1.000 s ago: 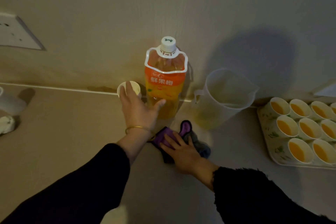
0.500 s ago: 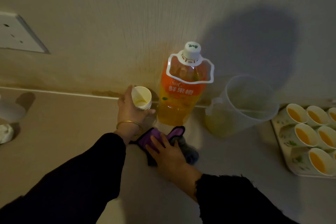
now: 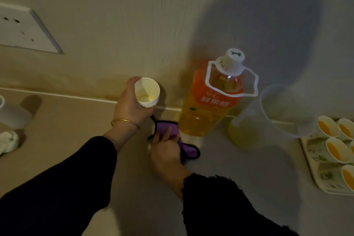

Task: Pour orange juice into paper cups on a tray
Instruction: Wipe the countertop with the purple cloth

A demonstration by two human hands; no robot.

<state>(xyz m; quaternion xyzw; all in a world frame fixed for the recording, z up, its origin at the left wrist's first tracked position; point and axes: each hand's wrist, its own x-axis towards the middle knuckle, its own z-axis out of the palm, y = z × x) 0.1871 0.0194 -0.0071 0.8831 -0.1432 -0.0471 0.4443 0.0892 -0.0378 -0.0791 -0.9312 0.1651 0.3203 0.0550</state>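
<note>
Open counter (image 3: 67, 134) left of the bottle (image 3: 212, 101); jug (image 3: 268, 120) between bottle and tray (image 3: 323, 168)

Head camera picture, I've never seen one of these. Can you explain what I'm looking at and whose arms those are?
There is no machine here. A person wears a camera on the head, so you look forward and down along their own two arms in dark sleeves. The left hand holds a stack of paper cups, tilted toward the camera, with a trace of yellow in the top one. The right hand grips a purple cloth lying on the counter. Against the wall stand a capped orange juice bottle and a clear jug. At the right edge, a tray carries filled cups of juice.
</note>
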